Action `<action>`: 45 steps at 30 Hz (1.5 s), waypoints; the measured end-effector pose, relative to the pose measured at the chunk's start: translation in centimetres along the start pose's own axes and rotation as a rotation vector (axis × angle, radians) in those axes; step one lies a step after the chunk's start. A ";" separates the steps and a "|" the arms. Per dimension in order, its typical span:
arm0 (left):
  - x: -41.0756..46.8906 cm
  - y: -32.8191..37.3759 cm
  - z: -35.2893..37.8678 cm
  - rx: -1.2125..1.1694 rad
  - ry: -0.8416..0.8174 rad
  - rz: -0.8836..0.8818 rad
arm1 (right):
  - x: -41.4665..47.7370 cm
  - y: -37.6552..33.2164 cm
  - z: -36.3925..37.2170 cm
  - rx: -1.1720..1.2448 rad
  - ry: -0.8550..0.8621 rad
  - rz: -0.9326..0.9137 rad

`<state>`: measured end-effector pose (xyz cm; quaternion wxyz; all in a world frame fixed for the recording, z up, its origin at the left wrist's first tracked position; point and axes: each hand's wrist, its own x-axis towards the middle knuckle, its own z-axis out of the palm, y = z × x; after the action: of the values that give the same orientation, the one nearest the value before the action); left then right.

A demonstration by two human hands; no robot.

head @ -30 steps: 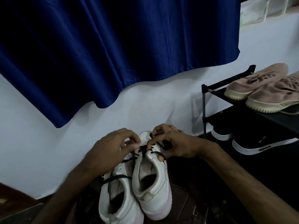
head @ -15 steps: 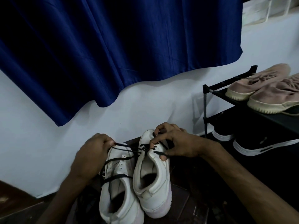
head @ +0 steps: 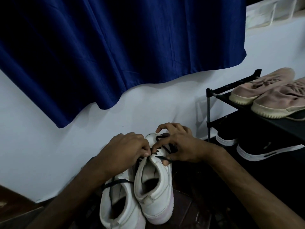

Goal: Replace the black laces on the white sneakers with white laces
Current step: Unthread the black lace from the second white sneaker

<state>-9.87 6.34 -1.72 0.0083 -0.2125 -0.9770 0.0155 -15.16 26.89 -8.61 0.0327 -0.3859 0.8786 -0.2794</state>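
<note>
Dim corner, blue curtain and a shoe rack

Dark blue curtain (head: 115, 47) hangs in folds over a plain white wall (head: 33, 146), with the hem stopping well above the floor. A black metal shoe rack (head: 208, 113) sits on the right, with pink sneakers (head: 272, 93) with cream soles on the top shelf and black sneakers (head: 267, 149) with white soles below. The floor (head: 189, 212) looks like dark reddish tile. Lighting's pretty low.

Dim, cool light comes from the right: the shoe rack (head: 208, 116) throws a faint shadow onto the white wall (head: 49, 146) (the brightest surface). The blue curtain (head: 115, 47) sinks to near black in its folds, the black laces (head: 159, 138) are hard to trace, and straight lines bow toward the frame's edges.
</note>
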 end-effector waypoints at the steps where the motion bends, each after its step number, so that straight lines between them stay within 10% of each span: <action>1: 0.2 0.2 0.2 0.106 0.003 0.045 | 0.0 0.1 0.0 0.004 -0.004 0.005; 4: -0.2 -0.9 0.7 0.395 0.114 0.134 | 0.0 0.1 0.2 0.024 -0.015 0.001; 13: -3.5 -6.2 1.4 0.354 0.215 -0.327 | 0.1 -0.1 0.1 0.040 -0.045 0.017; 20: -1.3 -1.3 -0.1 -0.179 0.021 -0.071 | 0.0 0.4 0.1 0.059 -0.047 0.023; 30: -1.1 -1.6 1.2 0.094 0.155 0.146 | 0.1 0.5 0.4 0.058 -0.056 0.013; 39: -3.7 -7.8 -0.6 0.304 0.423 -0.426 | 0.5 0.9 0.6 0.079 -0.050 0.014; 45: -3.8 -4.2 -0.2 -0.055 0.266 -0.195 | 0.7 0.9 0.7 0.083 -0.064 0.009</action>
<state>-8.16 0.92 -1.37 0.1334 -0.1173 -0.9833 -0.0402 -16.08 26.60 -9.53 0.0780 -0.3890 0.8666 -0.3027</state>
